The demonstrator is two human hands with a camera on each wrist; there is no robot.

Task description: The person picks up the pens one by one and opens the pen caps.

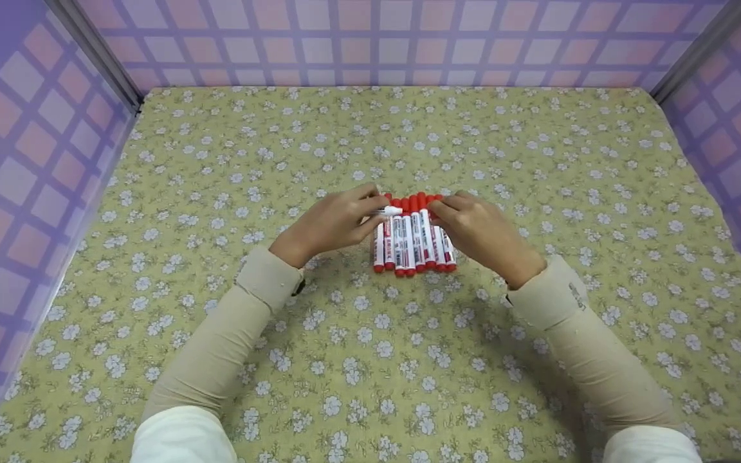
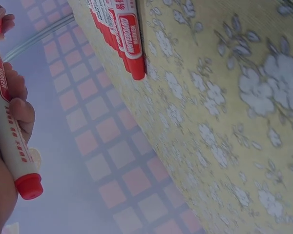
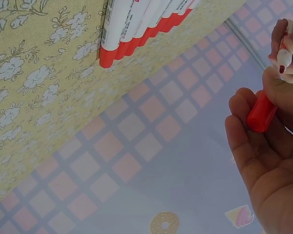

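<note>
The left hand [image 1: 335,222] grips a marker [image 2: 12,139] — the right hand [image 1: 476,228] pinches its red cap [image 3: 261,113] — above a row of markers [image 1: 412,241] on the table [image 1: 538,161].

— Can you read anything on those markers [image 2: 121,34]?
— Only white lettering on a red label, too slanted to spell out. The one in the left hand [image 2: 2,146] carries small red print, unreadable.

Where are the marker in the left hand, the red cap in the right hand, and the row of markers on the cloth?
marker [image 2: 12,141], left wrist view, white barrel.
red cap [image 3: 261,114], right wrist view, cap side.
row of markers [image 1: 414,241], head view, middle barrels.
</note>
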